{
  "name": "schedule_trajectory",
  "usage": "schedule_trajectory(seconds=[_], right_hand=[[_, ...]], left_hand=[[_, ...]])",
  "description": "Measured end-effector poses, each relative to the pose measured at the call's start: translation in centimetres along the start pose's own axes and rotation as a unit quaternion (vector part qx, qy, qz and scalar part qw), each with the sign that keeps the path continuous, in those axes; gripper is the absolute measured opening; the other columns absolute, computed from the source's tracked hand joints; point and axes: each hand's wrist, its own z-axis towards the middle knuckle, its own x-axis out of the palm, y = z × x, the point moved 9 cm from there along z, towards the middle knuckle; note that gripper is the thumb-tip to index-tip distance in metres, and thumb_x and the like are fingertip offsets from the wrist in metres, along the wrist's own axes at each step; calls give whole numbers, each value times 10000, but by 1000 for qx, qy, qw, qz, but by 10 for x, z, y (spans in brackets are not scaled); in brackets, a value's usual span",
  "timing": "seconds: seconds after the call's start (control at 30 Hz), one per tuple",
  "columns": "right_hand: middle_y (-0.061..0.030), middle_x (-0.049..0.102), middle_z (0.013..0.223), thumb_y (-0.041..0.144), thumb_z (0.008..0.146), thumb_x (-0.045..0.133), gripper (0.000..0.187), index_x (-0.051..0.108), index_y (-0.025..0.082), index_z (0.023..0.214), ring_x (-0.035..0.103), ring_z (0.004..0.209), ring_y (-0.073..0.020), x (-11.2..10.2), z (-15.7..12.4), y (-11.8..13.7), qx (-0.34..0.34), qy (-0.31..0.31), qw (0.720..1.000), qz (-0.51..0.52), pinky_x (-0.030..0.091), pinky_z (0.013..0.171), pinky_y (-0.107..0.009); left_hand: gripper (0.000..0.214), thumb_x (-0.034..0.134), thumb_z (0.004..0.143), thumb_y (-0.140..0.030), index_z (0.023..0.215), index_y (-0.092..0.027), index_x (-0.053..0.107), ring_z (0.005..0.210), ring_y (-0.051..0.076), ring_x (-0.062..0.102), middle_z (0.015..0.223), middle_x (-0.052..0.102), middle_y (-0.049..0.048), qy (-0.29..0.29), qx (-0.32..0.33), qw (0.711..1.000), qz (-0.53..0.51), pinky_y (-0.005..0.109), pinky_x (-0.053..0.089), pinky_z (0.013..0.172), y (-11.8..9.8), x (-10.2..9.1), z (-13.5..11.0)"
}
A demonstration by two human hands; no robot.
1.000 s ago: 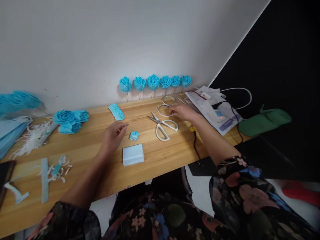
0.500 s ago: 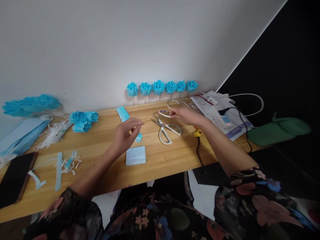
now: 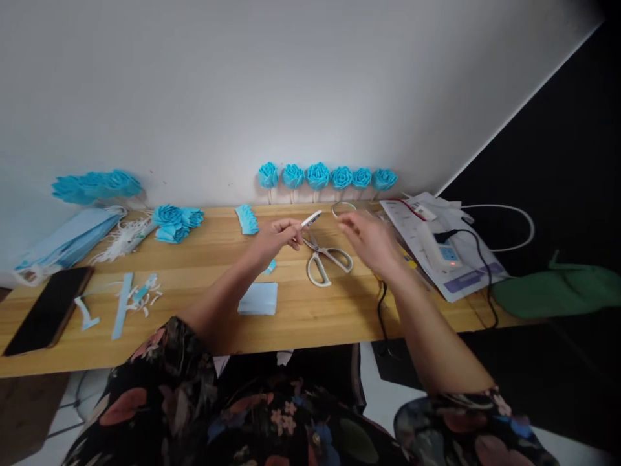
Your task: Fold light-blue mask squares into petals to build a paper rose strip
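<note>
My left hand (image 3: 280, 237) grips a thin white ring with blue print, which looks like a narrow tape roll (image 3: 312, 219), tilted up above the table. My right hand (image 3: 369, 241) hovers to the right with bent fingers, smeared by motion; whether anything is in them I cannot tell. Between and below the hands lie scissors (image 3: 319, 266) with white handles and parted blades. Another pale ring (image 3: 343, 208) lies behind the right fingertips. Under my left wrist are a small blue scrap (image 3: 270, 266) and a folded light-blue piece (image 3: 258, 299). A frilled blue strip (image 3: 247, 220) lies behind the left hand.
Several blue flowers on sticks (image 3: 317, 175) lean along the wall. More flowers (image 3: 177, 223), a mask stack (image 3: 72, 236), a phone (image 3: 48, 310) and scraps (image 3: 143, 294) lie left. At right are papers (image 3: 456, 278), a power strip (image 3: 441, 249), cables and a green pouch (image 3: 553, 291).
The white roll has passed from my right hand to my left, which moved right and closed on it. My right hand has shifted slightly right. The whole view has shifted.
</note>
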Motion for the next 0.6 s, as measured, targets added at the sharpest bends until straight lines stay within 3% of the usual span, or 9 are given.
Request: schedule_trajectory(seconds=[0.1, 0.2, 0.43, 0.6], right_hand=[[-131, 729, 1062, 331, 992, 484, 285, 683, 185, 1134, 676, 935, -279, 47, -26, -4, 35, 145, 984, -98, 462, 775, -352], [-166, 712, 1084, 364, 995, 482, 348, 642, 169, 1235, 673, 1000, -306, 71, -42, -3, 46, 196, 964, -176, 470, 802, -357], [-171, 691, 1145, 416, 949, 541, 454, 582, 182, 1336, 654, 1086, -341, 87, -36, 3, 50, 206, 955, -206, 492, 858, -389], [-176, 710, 1132, 372, 886, 582, 424, 620, 170, 1257, 678, 1023, -330, 82, -23, -10, 131, 190, 963, -142, 501, 833, -405]], left_hand=[[137, 630, 806, -230, 750, -118, 686, 577, 94, 582, 622, 634, 19, -41, -13, 997, -68, 222, 500, 600, 4, -15, 2], [160, 685, 782, -265, 733, -114, 675, 596, 101, 588, 623, 629, 23, -56, 4, 992, -111, 222, 494, 588, 4, -27, 3], [355, 738, 812, -458, 764, -114, 664, 627, 114, 609, 619, 595, 10, -58, 25, 983, -174, 234, 503, 599, 3, -49, -3], [423, 751, 797, -525, 794, -107, 682, 638, 125, 618, 618, 598, 11, -42, 35, 977, -206, 241, 516, 611, 4, -65, -14]])
